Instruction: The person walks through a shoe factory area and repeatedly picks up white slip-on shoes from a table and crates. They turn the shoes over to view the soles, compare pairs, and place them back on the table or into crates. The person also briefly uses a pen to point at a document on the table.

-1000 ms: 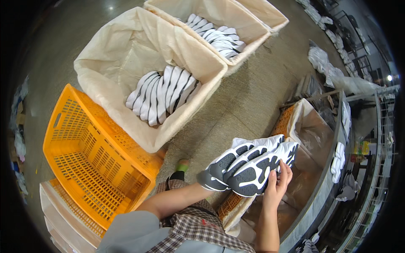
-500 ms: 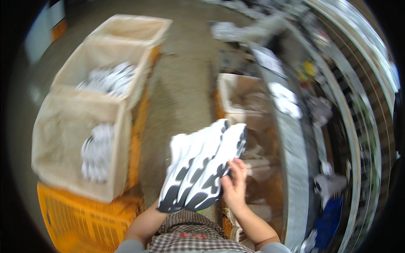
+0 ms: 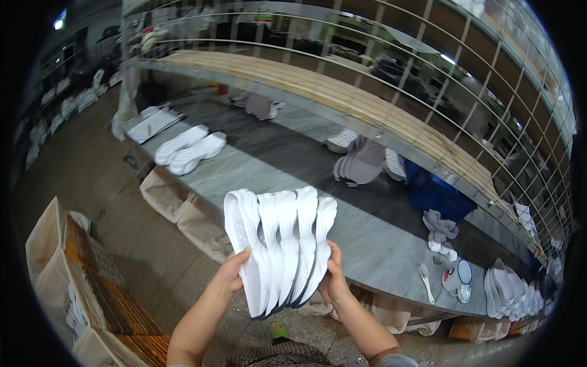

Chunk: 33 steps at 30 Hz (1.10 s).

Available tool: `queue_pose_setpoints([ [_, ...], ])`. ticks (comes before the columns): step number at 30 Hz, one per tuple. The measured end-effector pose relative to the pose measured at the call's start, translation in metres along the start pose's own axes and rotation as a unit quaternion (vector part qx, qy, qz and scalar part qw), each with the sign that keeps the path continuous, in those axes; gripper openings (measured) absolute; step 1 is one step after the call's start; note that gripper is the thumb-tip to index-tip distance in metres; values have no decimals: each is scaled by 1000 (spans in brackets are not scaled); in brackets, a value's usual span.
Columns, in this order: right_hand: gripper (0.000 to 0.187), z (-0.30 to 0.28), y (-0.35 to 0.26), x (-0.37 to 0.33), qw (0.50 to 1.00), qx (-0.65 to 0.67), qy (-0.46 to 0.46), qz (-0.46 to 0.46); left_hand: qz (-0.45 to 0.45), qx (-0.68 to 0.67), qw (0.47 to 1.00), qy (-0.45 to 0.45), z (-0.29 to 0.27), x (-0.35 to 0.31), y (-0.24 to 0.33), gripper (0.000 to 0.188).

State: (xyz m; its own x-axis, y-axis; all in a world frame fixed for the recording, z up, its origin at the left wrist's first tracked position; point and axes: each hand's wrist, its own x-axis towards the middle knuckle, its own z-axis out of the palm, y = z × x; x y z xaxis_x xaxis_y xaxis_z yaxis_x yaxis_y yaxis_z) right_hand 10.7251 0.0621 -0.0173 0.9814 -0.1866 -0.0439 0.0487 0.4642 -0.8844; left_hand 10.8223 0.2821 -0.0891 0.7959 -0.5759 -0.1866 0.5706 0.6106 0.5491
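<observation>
A row of several white shoe soles (image 3: 281, 244), pressed together side by side, is held up in front of me over the near edge of the workbench (image 3: 238, 174). My left hand (image 3: 234, 269) grips the left end of the row, its thumb on the outermost sole. On the opposite end, my right hand (image 3: 334, 278) is closed against the last sole, its fingers partly hidden. Dark edging shows along the bottom of the row. A separate pair of white soles (image 3: 189, 148) lies on the bench, beyond the row to the left.
Grey soles (image 3: 359, 162) and a blue bin (image 3: 437, 192) sit farther back under a wire-mesh shelf (image 3: 342, 101). At the right are a brush (image 3: 425, 284), a mug (image 3: 454, 278) and stacked pale soles (image 3: 507, 290). Cloth-lined crates (image 3: 46, 238) stand at lower left.
My view has swung right, from the aisle of crates to face the bench. The soles have turned from their dark-patterned faces to white sides, and my right hand now grips their end.
</observation>
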Motion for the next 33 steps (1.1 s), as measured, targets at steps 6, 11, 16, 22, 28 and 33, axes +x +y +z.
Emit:
queue_pose_setpoints([
  [6, 71, -69, -20, 49, 992, 82, 89, -17, -68, 86, 993, -41, 44, 109, -1, 56],
  [11, 70, -123, -1, 49, 986, 22, 162, -26, -53, 202, 977, 35, 53, 140, -11, 54],
  [16, 74, -148, -34, 19, 976, -90, 184, -67, -8, 316, 948, 28, 75, 157, -12, 59],
  [22, 80, -153, -65, -1, 962, -179, 186, -93, 205, 620, 746, 129, 73, 175, -19, 88],
  [28, 87, -114, -72, 8, 887, -390, 53, -240, 266, 624, 724, 124, 59, 137, -12, 79],
  [33, 93, -11, -75, 16, 787, -523, -63, -320, 306, 321, 896, -18, 97, 35, 6, 69],
])
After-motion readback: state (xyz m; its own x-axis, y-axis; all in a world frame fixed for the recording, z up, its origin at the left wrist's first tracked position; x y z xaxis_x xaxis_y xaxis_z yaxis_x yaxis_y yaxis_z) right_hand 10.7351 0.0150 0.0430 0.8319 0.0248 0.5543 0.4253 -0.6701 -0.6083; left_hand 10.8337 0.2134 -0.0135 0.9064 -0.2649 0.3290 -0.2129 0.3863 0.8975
